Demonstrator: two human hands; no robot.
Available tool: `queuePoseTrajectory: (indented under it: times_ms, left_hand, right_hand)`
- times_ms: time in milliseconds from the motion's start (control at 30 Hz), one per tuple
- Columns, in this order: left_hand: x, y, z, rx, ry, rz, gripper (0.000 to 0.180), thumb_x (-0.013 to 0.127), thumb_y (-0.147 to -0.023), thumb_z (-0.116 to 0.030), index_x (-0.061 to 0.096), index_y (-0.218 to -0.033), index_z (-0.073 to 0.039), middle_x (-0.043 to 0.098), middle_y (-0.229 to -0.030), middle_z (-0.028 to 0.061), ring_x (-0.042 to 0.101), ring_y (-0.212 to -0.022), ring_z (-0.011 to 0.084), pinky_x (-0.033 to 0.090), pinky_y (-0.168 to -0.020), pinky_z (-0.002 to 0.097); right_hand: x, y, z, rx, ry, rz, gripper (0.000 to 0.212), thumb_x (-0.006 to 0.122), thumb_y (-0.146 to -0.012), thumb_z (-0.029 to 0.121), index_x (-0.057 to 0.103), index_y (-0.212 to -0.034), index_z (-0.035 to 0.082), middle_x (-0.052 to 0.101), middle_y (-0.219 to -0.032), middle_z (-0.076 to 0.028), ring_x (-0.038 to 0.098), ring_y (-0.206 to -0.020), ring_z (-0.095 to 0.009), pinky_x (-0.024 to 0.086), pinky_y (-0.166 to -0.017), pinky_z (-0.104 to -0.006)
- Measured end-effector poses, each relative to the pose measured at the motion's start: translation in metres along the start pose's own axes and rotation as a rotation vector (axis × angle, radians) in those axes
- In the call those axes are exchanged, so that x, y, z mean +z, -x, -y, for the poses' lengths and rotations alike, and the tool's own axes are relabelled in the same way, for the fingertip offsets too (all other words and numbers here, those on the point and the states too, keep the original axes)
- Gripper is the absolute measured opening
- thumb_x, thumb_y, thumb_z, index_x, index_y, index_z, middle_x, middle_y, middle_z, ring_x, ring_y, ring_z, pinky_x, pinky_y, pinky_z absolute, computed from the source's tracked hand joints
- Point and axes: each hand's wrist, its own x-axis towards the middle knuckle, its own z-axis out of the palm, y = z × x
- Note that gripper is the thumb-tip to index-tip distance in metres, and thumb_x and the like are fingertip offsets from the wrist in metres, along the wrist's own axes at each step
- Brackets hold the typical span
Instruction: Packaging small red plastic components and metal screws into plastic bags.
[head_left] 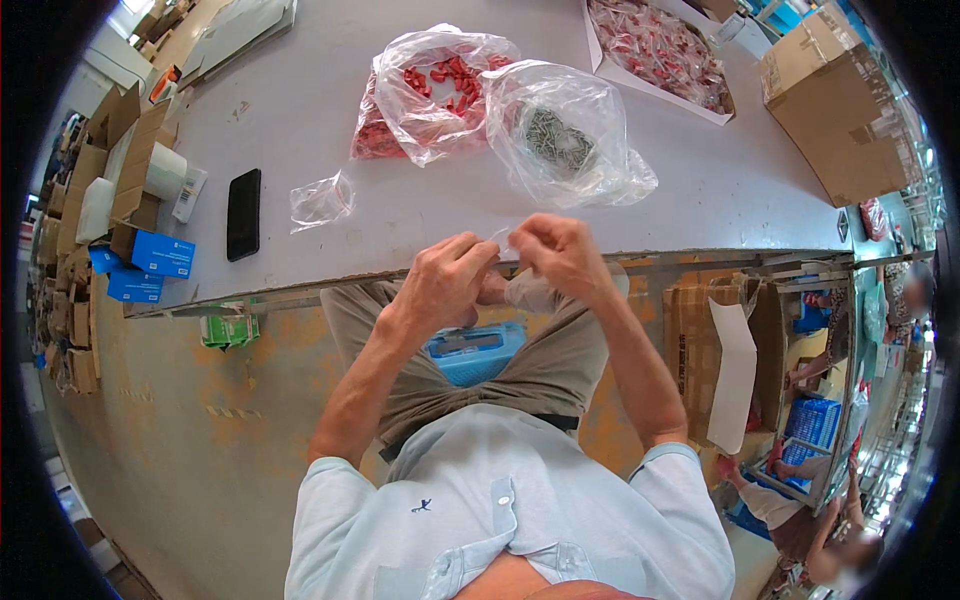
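My left hand (447, 280) and my right hand (562, 258) meet at the table's near edge, fingers closed in pinches. Between them shows a thin bit of clear plastic (501, 237), seemingly a small bag; most of it is hidden by the fingers. Just beyond my right hand lies an open clear bag of metal screws (558, 140). To its left stands an open clear bag of red plastic pieces (440, 88), which look like wall plugs. A small clear plastic bag (323, 202) rests flat on the table, left of my hands.
A black phone (243, 214) lies on the left of the table (300, 262), near blue boxes (160, 256) and an open carton. At the far right are a shallow white box of bagged red pieces (660, 50) and a cardboard box (835, 110). A blue basket (475, 352) is below my hands.
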Motion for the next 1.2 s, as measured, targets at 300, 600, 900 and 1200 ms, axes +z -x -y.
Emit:
queuePoseTrajectory:
  times_ms: [300, 600, 900, 1200]
  left_hand:
    - [-0.002, -0.002, 0.002, -0.119, 0.099, -0.16, 0.013, 0.075, -0.089, 0.0, 0.07, -0.101, -0.001, 0.067, -0.086, 0.0098, 0.067, -0.071, 0.0236, 0.055, -0.062, 0.0362]
    - [0.004, -0.011, 0.003, -0.106, 0.104, -0.168, 0.011, 0.074, -0.09, -0.001, 0.07, -0.099, -0.001, 0.064, -0.084, 0.0091, 0.065, -0.069, 0.024, 0.054, -0.06, 0.0373]
    - [0.013, -0.023, 0.012, -0.153, 0.087, -0.129, 0.009, 0.073, -0.091, -0.002, 0.07, -0.1, -0.001, 0.063, -0.084, 0.0094, 0.065, -0.072, 0.0245, 0.054, -0.062, 0.0381]
    - [0.018, -0.047, 0.018, -0.133, 0.05, -0.152, 0.006, 0.071, -0.092, -0.002, 0.07, -0.099, -0.001, 0.065, -0.085, 0.0101, 0.067, -0.073, 0.0263, 0.055, -0.064, 0.0392]
  right_hand:
    - [-0.099, -0.127, -0.016, -0.375, 0.961, -0.207, 0.023, 0.073, -0.088, 0.015, 0.076, -0.109, 0.008, 0.072, -0.095, -0.017, 0.07, -0.092, -0.037, 0.056, -0.087, -0.0445]
    - [-0.1, -0.174, -0.023, -0.316, 0.888, 0.032, 0.022, 0.074, -0.083, 0.011, 0.075, -0.104, 0.003, 0.074, -0.094, -0.019, 0.073, -0.088, -0.032, 0.058, -0.082, -0.0411]
    - [-0.116, -0.147, -0.034, -0.112, 0.347, -0.076, 0.016, 0.073, -0.093, 0.012, 0.075, -0.102, -0.001, 0.07, -0.077, -0.005, 0.064, -0.061, -0.011, 0.055, -0.054, -0.0296]
    - [-0.125, -0.149, -0.042, -0.097, 0.178, -0.135, 0.015, 0.073, -0.096, 0.015, 0.075, -0.104, 0.002, 0.064, -0.074, 0.002, 0.05, -0.055, -0.005, 0.038, -0.047, -0.0229]
